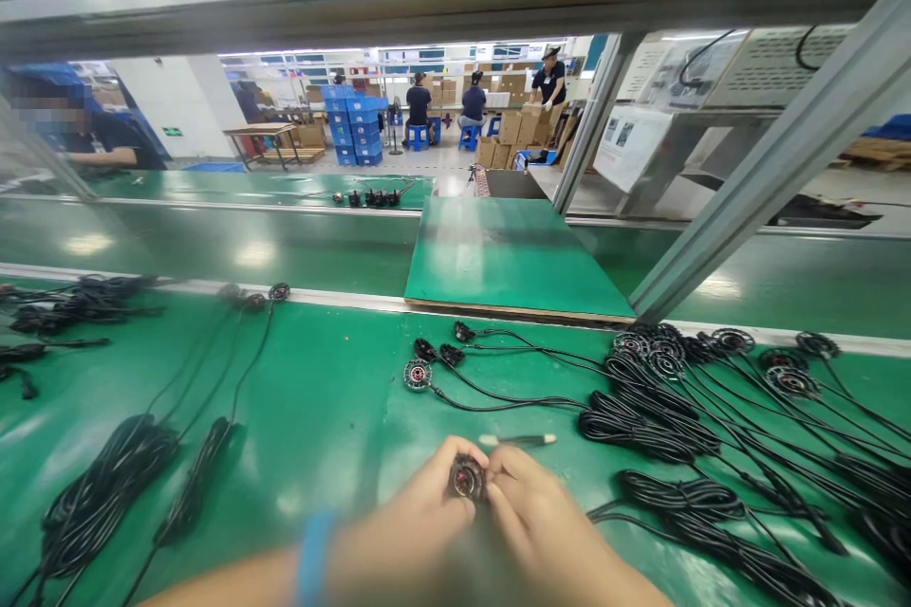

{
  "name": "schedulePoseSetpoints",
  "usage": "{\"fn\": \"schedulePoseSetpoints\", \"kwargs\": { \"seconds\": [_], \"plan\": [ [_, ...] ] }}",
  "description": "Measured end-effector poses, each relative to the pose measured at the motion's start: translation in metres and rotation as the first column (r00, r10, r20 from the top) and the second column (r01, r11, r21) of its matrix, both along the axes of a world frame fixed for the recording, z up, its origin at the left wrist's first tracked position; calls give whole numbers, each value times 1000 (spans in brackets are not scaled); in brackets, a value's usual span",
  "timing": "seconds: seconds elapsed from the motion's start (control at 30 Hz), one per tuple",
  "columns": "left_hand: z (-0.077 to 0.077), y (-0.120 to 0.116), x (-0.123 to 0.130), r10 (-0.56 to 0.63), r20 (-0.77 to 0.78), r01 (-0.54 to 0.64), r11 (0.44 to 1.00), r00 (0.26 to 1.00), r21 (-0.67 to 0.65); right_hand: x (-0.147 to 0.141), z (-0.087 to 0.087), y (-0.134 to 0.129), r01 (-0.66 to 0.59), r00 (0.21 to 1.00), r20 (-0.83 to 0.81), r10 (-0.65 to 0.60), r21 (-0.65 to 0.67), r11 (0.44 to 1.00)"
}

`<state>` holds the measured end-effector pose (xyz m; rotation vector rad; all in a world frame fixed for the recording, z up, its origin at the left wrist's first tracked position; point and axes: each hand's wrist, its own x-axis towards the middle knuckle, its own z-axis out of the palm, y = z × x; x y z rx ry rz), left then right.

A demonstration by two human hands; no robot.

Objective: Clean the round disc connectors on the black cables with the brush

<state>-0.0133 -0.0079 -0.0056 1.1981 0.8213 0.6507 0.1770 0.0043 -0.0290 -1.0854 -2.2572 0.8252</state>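
Held in front of me over the green work surface (320, 455) is a round black cable-end part (466, 478) with a ring-shaped face and reddish details inside. My left hand (433, 498), with a blue band at the wrist, has thumb and fingers closed around its left side. The fingers of my right hand (525, 500) are pinched against its right edge; anything small between those fingertips is hidden. Just beyond my hands lies a thin dark stick with pale ends (518, 440). Farther out, a similar round part with a toothed rim (418, 375) lies on its cable beside several others.
Coiled black cables (641, 432) with round ends crowd the right side. More cable bundles (106, 493) lie at left. A raised green board (505, 256) bridges the trough ahead, beside a slanting metal post (775, 142). Several people work in the background near blue crates (352, 128).
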Motion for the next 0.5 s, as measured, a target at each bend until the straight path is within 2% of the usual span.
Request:
{"fn": "schedulePoseSetpoints", "kwargs": {
  "seconds": [0.13,0.2,0.3,0.37,0.5],
  "plan": [
    [3,1,0,-8,-5,8,1000,1000,23,5,9,6,32,998,-53,-30,45,998],
    [3,2,0,-5,-28,5,1000,1000,2,12,11,10,117,993,-11,-116,117,986],
    [2,2,-1,-5,-128,3,1000,992,-15,25,5,22,257,947,94,-306,347,902],
    [1,2,-1,-5,-182,5,1000,983,4,32,-1,33,269,911,162,-379,463,845],
    [-1,1,-2,2,-199,6,999,980,41,35,-8,49,265,879,233,-416,486,833]
  ]
}}
